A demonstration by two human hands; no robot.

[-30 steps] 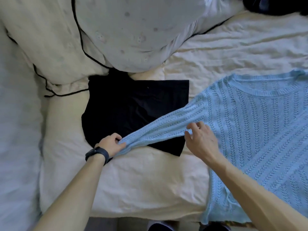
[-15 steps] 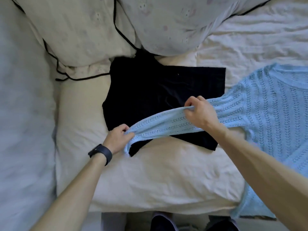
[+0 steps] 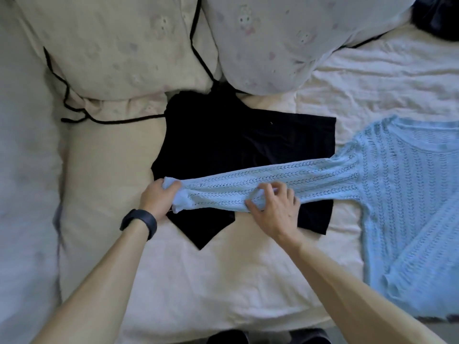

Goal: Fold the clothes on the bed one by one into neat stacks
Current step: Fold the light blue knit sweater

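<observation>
Creased cream bed [image 3: 198, 281]. At top, cream pillow [image 3: 119, 53] w/ black piping, beside paler printed pillow [image 3: 273, 40]. Soft, dim light.

On the bed [image 3: 223, 281], sweater [image 3: 409, 194] at right, sleeve [image 3: 293, 178] leftward across the folded garment [image 3: 236, 140], pillows [image 3: 124, 58] behind.

A light blue knit sweater [image 3: 407, 194] lies on the cream bed [image 3: 198, 281], one sleeve stretched left across a folded black garment [image 3: 236, 145]. The left hand [image 3: 159, 197], a dark band on its wrist, grips the cuff; the right hand [image 3: 273, 209] pinches the sleeve midway.
</observation>
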